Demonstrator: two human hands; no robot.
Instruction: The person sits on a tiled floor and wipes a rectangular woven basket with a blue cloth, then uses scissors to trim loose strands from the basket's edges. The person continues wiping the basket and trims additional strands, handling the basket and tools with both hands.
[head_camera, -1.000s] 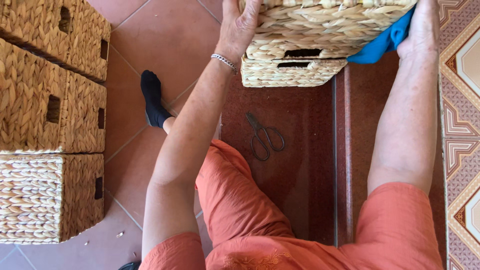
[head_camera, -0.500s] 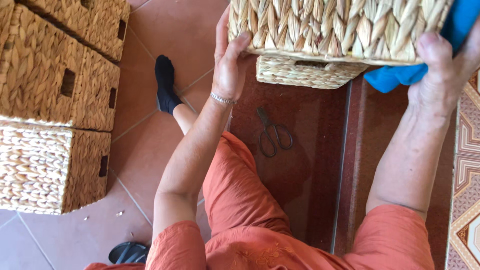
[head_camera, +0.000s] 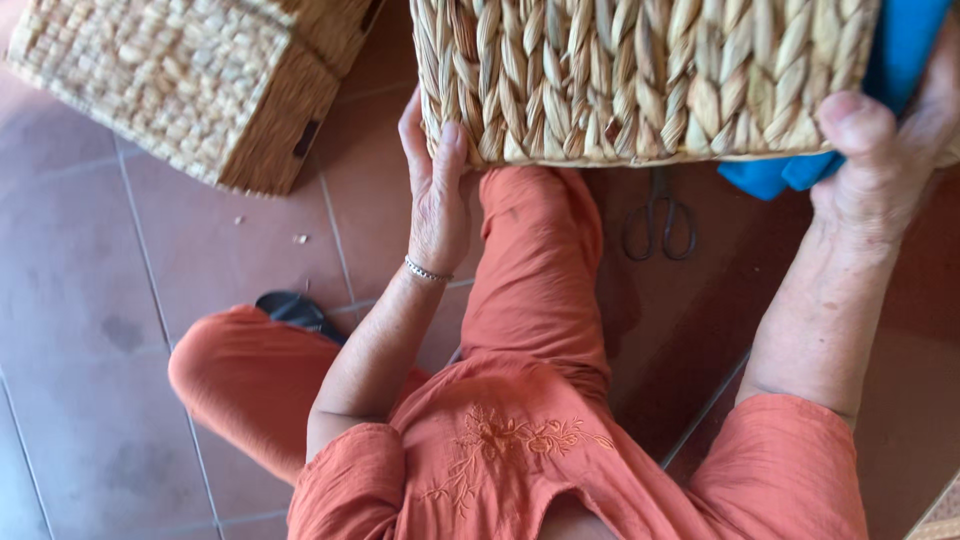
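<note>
Holding the basket (head_camera: 640, 75) up over my lap, I have a hand on each side of it. My left hand (head_camera: 437, 190) lies flat against its left wall, fingers straight and thumb curled onto the front face. My right hand (head_camera: 885, 160) clamps the right end, thumb pressed on the front weave, with a blue cloth (head_camera: 895, 90) caught between my palm and the basket; the other fingers are hidden behind it.

The basket is clear of the floor (head_camera: 110, 300), above my knee. Scissors (head_camera: 660, 215) lie on the floor right under its front edge. A second basket (head_camera: 190, 85) sits on the floor toward the far left.

I judge the left grip the weak one: a flat palm could slide on the weave, letting that end drop. The cloth could also slip under my right palm, and a fall would land on the scissors.
</note>
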